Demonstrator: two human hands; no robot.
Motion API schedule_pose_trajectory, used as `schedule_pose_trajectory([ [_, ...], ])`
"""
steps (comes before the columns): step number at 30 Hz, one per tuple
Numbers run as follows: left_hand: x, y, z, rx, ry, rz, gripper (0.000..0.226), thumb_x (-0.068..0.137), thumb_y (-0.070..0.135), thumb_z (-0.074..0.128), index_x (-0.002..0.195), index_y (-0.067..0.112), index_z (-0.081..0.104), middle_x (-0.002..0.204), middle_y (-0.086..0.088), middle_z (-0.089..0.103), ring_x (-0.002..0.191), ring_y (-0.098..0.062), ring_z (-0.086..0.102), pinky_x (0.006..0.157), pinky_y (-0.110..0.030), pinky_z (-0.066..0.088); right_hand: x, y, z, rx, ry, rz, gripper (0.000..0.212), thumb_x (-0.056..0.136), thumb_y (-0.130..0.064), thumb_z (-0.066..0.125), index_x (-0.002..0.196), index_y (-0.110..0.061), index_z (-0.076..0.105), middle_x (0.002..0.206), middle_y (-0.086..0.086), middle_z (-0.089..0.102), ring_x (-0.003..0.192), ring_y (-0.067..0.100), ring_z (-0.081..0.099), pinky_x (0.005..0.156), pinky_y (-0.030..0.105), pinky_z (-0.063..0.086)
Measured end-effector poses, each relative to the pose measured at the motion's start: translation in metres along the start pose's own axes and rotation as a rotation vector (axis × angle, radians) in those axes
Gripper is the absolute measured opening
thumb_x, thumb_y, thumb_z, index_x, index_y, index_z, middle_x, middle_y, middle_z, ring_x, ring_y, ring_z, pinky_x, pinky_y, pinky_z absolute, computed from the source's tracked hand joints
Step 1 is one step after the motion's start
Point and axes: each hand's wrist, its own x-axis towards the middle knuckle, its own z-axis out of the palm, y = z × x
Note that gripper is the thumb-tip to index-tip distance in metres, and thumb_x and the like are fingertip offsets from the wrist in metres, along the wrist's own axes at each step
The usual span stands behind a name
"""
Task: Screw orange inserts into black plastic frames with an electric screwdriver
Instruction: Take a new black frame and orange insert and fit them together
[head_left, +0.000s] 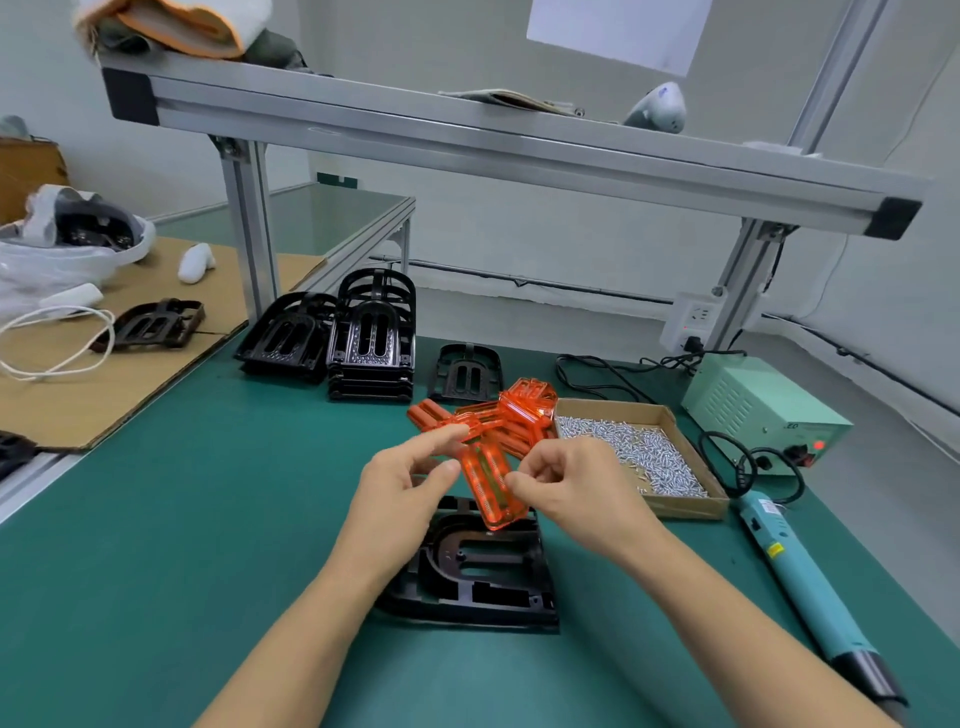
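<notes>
A black plastic frame (483, 571) lies flat on the green mat just in front of me. Above its far edge I hold a clear orange insert (491, 483), tilted. My left hand (410, 493) pinches its left side between thumb and fingers. My right hand (571, 483) pinches its right edge. A pile of several more orange inserts (519, 410) lies behind. The teal electric screwdriver (800, 577) lies on the mat to the right, untouched. A cardboard tray (691, 506) of small silver screws (634, 452) sits right of my hands.
Stacks of black frames (371, 338) stand at the back, one single frame (467, 371) beside them. A green power supply (763, 405) with cables sits far right. An aluminium shelf rail (467, 140) crosses overhead. Cardboard (104, 384) with a bag and cord lies left.
</notes>
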Motion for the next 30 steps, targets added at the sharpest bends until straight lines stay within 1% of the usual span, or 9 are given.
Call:
schedule_pose_trajectory([
  [4, -0.006, 0.001, 0.0, -0.035, -0.01, -0.019, 0.033, 0.085, 0.005, 0.066, 0.096, 0.035, 0.073, 0.085, 0.007, 0.073, 0.075, -0.012, 0.061, 0.077, -0.02, 0.05, -0.004, -0.002, -0.009, 0.039, -0.025, 0.007, 0.02, 0.083, -0.022, 0.073, 0.065, -0.014, 0.068, 0.05, -0.011, 0.055, 0.042, -0.001, 0.043, 0.047, 0.012, 0.031],
  [7, -0.009, 0.006, 0.0, -0.12, -0.005, -0.031, 0.029, 0.083, 0.004, 0.069, 0.089, 0.031, 0.075, 0.088, 0.003, 0.075, 0.078, -0.006, 0.062, 0.074, -0.016, 0.05, -0.006, -0.001, -0.013, 0.098, -0.028, 0.011, 0.02, 0.083, -0.022, 0.074, 0.065, -0.013, 0.068, 0.048, -0.012, 0.051, 0.042, 0.0, 0.04, 0.047, 0.013, 0.028],
  [12, -0.017, 0.015, 0.002, -0.214, -0.038, -0.07, 0.022, 0.083, 0.0, 0.067, 0.09, 0.02, 0.075, 0.085, 0.001, 0.075, 0.071, 0.0, 0.063, 0.065, -0.01, 0.047, -0.008, -0.001, -0.018, 0.205, -0.094, 0.084, 0.022, 0.084, -0.022, 0.073, 0.069, -0.008, 0.068, 0.05, -0.008, 0.054, 0.047, 0.007, 0.046, 0.047, 0.02, 0.036],
  [16, -0.021, 0.017, 0.007, -0.233, 0.004, -0.126, 0.019, 0.085, 0.002, 0.065, 0.092, 0.018, 0.073, 0.077, 0.0, 0.073, 0.061, -0.005, 0.059, 0.061, -0.014, 0.048, -0.012, -0.001, -0.02, 0.292, -0.122, 0.123, 0.023, 0.086, -0.019, 0.072, 0.075, 0.001, 0.067, 0.046, -0.006, 0.055, 0.04, 0.005, 0.047, 0.042, 0.02, 0.039],
  [21, -0.024, 0.022, 0.013, -0.285, 0.011, -0.191, 0.017, 0.087, 0.004, 0.063, 0.1, 0.014, 0.066, 0.078, -0.003, 0.072, 0.066, -0.012, 0.064, 0.066, -0.024, 0.053, -0.016, 0.0, -0.02, 0.299, -0.059, 0.104, 0.022, 0.086, -0.018, 0.072, 0.075, 0.0, 0.067, 0.048, -0.005, 0.058, 0.042, 0.006, 0.05, 0.043, 0.021, 0.042],
  [24, -0.027, 0.027, 0.018, -0.369, -0.032, -0.216, 0.023, 0.085, 0.006, 0.066, 0.105, 0.017, 0.063, 0.082, -0.004, 0.074, 0.069, -0.013, 0.066, 0.065, -0.025, 0.056, -0.019, 0.001, -0.019, 0.319, 0.015, 0.08, 0.02, 0.085, -0.016, 0.072, 0.07, -0.004, 0.067, 0.051, 0.0, 0.061, 0.044, 0.008, 0.053, 0.043, 0.022, 0.045],
  [27, -0.027, 0.032, 0.026, -0.365, -0.083, -0.208, 0.034, 0.087, -0.001, 0.06, 0.111, 0.023, 0.062, 0.089, -0.004, 0.075, 0.075, -0.016, 0.069, 0.071, -0.034, 0.059, -0.025, 0.001, -0.014, 0.363, -0.003, 0.084, 0.02, 0.084, -0.015, 0.073, 0.067, -0.007, 0.066, 0.052, 0.001, 0.064, 0.042, 0.007, 0.055, 0.043, 0.019, 0.045],
  [28, -0.025, 0.033, 0.026, -0.335, -0.096, -0.187, 0.039, 0.088, -0.006, 0.056, 0.11, 0.026, 0.063, 0.09, -0.003, 0.075, 0.076, -0.016, 0.069, 0.072, -0.036, 0.058, -0.026, 0.001, -0.012, 0.369, -0.019, 0.086, 0.019, 0.084, -0.017, 0.074, 0.068, -0.008, 0.066, 0.053, 0.001, 0.064, 0.044, 0.007, 0.056, 0.044, 0.019, 0.045],
  [30, -0.017, 0.035, 0.024, -0.144, -0.152, -0.096, 0.047, 0.091, -0.006, 0.053, 0.106, 0.038, 0.062, 0.09, 0.003, 0.075, 0.076, -0.01, 0.066, 0.074, -0.029, 0.057, -0.026, 0.001, -0.014, 0.325, -0.008, 0.064, 0.014, 0.083, -0.025, 0.074, 0.078, -0.014, 0.068, 0.061, -0.002, 0.064, 0.052, 0.006, 0.057, 0.05, 0.023, 0.047],
])
